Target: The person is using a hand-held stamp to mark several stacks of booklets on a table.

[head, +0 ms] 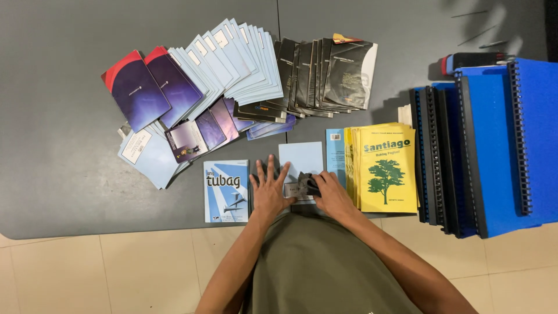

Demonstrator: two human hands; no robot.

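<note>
My left hand [269,191] lies flat with fingers spread on the lower left part of a pale blue booklet [301,158] at the near edge of the grey table [58,116]. My right hand [330,195] grips a small dark stamp-like tool [306,185] and presses it onto the booklet's lower part, beside the left hand's fingertips. A blue-and-white booklet [226,191] lies just left of my left hand. A stack of yellow booklets with a green tree [383,168] sits just right of my right hand.
Fanned rows of purple [145,87], light blue [232,58] and black booklets [325,70] lie across the far side. Blue spiral-bound books [500,145] stand stacked at the right, with a red-and-black tool [474,60] behind them. Tiled floor lies below the table edge.
</note>
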